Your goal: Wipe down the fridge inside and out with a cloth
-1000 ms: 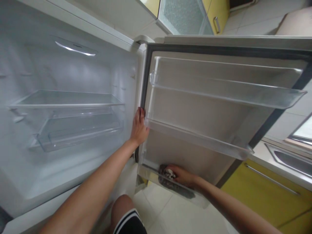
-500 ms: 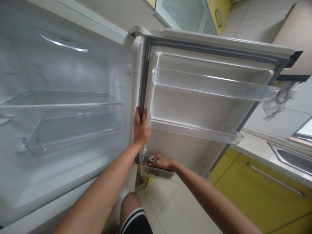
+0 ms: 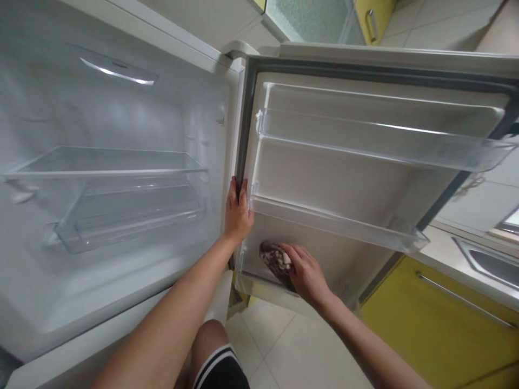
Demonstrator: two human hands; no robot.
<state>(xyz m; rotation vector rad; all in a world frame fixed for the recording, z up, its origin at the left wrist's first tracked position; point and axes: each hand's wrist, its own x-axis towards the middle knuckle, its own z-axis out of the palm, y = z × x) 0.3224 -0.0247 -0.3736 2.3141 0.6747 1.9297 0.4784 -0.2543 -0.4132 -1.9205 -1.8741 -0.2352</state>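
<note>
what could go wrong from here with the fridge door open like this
The left hand rests at the hinge-side edge of the open door, so its fingers might get pinched if the door swings. The right hand holds a bunched cloth by the lowest clear door bin; the cloth could snag there, or a hard push might jolt the bin.

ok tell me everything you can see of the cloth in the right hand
The dark brownish-grey cloth with a pale mottled patch looks like soft fabric, crumpled rather than spread. The bare right hand grips it from the right, and its plainer, darker end slopes down below the fingers. It is at the inside of the off-white fridge door, near the lowest clear plastic door bin; whether it touches either is unclear.
</note>
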